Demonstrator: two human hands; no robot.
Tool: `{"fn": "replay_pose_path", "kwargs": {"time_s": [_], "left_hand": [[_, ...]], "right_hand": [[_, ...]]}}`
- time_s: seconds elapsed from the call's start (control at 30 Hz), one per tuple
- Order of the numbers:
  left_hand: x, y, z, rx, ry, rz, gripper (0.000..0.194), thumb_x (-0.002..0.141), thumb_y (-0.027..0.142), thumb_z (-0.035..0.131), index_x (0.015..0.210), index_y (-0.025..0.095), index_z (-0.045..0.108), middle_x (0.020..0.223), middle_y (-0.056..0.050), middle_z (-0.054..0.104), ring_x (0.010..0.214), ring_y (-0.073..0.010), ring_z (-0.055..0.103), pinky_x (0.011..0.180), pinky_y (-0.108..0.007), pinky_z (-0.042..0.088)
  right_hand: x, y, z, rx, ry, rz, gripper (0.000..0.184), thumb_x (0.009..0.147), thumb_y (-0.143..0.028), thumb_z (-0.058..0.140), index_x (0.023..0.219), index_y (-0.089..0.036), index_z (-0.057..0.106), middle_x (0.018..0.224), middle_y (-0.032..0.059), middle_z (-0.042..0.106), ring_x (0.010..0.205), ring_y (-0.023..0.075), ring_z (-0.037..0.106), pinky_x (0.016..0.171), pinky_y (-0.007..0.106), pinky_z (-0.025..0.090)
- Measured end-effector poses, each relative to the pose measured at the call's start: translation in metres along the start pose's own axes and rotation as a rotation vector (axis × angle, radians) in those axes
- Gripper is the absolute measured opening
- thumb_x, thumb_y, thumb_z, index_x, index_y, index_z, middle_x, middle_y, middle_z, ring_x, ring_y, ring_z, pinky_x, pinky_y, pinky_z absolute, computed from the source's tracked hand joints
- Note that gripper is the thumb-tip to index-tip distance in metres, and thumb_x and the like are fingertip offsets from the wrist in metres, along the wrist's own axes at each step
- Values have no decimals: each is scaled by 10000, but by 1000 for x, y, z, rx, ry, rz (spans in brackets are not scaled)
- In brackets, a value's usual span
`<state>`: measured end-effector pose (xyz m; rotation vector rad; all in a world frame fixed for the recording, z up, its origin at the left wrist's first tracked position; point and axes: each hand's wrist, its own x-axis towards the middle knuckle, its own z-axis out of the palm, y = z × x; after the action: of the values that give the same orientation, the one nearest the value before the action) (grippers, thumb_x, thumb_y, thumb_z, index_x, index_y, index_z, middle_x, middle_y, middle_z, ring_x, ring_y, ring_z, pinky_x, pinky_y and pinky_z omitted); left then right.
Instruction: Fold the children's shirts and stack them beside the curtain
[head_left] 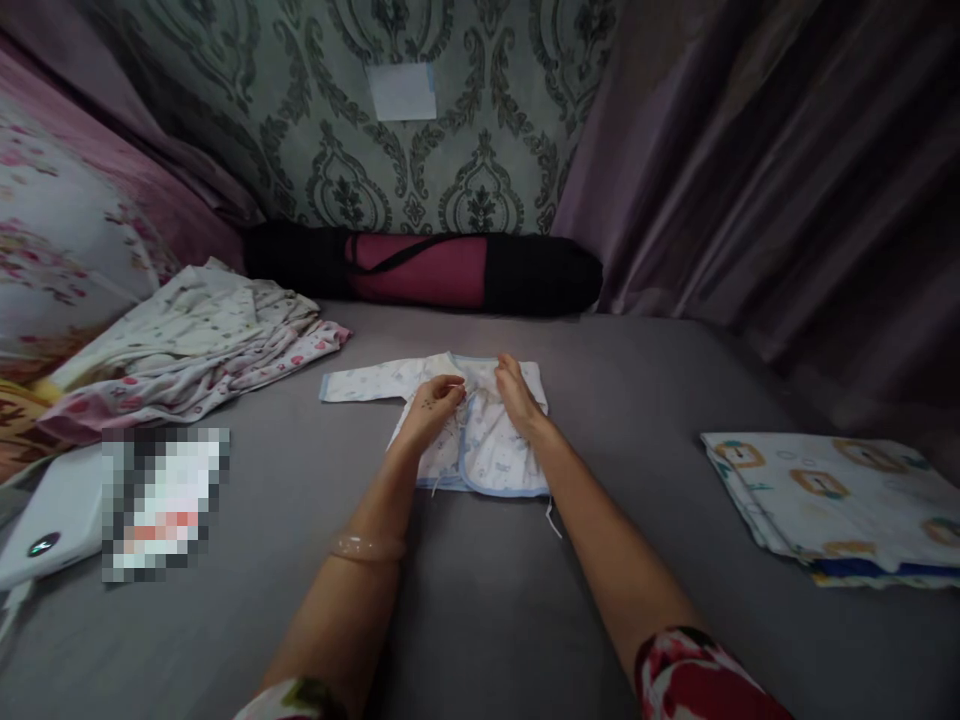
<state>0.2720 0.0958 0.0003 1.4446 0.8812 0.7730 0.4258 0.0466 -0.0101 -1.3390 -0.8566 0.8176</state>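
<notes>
A white baby shirt with blue trim and a faint print lies front up on the grey sheet. One sleeve stretches out to the left, while the right side shows no sleeve spread out. Thin white ties hang by its lower hem. My left hand is at the middle of the chest, its fingers pinched on the cloth or a tie there. Near the neckline on the right, my right hand has its fingers bent together on the fabric; the fingertips are partly hidden.
Rumpled printed clothes lie at the left, with a white power bank and a blurred-out object nearer me. Folded patterned cloth sits at the right. A black and pink long bag lies along the wall, beside purple curtains.
</notes>
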Motion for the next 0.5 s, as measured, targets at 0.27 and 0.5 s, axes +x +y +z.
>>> {"fn": "replay_pose_path", "kwargs": {"time_s": [0.27,0.5], "left_hand": [[-2,-2,-1,74,-48,54,469,766,370,600,1192,174,616,788,-7,641,592,-93,518,550,-204,380],[-11,14,7,266,-57,95,407,799,356,569,1133,156,687,782,-31,653,635,-126,533,586,-234,413]], "right_hand": [[3,-19,-14,-202,10,14,546,919,-308,305,1450,-192,360,1541,53,351,1403,143,322,1134,344,290],[14,-41,-78,111,406,57,465,960,-316,213,1335,-232,474,1441,83,481,1305,145,470,1041,351,410]]}}
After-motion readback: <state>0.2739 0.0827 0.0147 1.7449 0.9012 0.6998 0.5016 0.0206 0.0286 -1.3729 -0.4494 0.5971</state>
